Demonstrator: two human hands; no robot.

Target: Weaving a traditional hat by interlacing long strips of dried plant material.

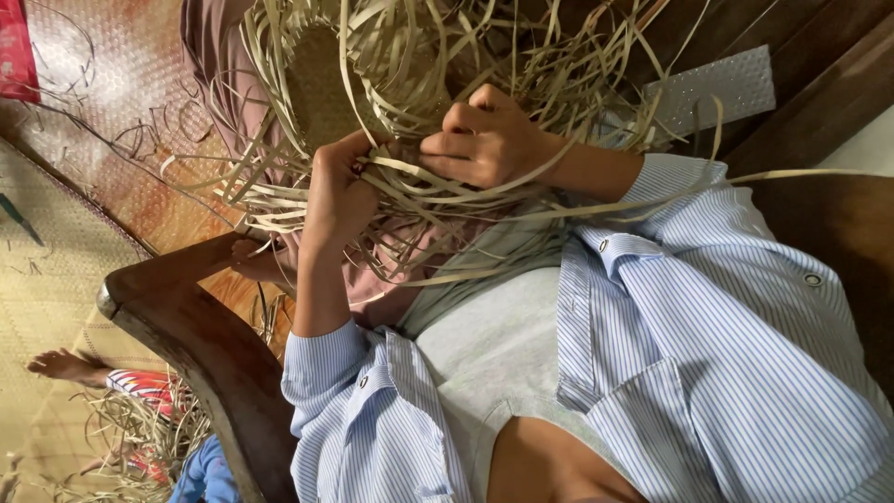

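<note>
Pale straw strips (419, 200), half-woven piece (321, 88) at upper centre of frame. Left hand (337, 191) curled around bundle of strips, steadying weave. Right hand (480, 138) closed, fingers pinching strips taut. Wooden chair arm (200, 345) lower left.

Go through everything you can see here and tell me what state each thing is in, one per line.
Woven piece: partly woven, many loose strips sticking out.
Left hand: closed around a bunch of strips.
Right hand: fingers curled, pinching strips.
Striped shirt: unbuttoned, open over a grey top.
Wooden armrest: bare, worn at the edge.
Loose strips on the floor: scattered in a tangle.
</note>
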